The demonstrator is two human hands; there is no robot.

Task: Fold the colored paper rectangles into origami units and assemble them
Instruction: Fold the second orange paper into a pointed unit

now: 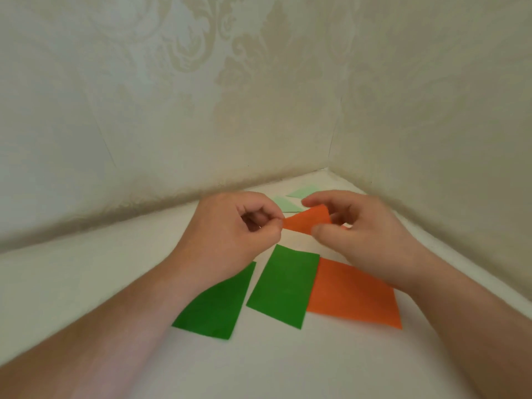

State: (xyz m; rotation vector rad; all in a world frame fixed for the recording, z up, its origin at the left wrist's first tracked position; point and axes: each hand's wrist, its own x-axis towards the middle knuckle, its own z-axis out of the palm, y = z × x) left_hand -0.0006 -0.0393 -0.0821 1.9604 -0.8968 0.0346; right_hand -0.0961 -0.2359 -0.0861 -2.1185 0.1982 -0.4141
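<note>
A partly folded orange paper (308, 220) hangs just above the white surface between both hands. My left hand (233, 240) pinches its left tip with thumb and forefinger. My right hand (362, 234) pinches its right end, fingers curled over the top edge. Below the hands lie two dark green rectangles (216, 306) (283, 286) side by side and flat. An orange rectangle (354, 295) lies flat to their right, partly under my right wrist. Two pale green folded pieces (288, 203) rest behind the hands near the wall corner.
The white surface (115, 272) sits in a corner formed by two patterned cream walls (201, 96). The back wall runs behind the hands and the right wall (446, 125) stands close beside my right forearm.
</note>
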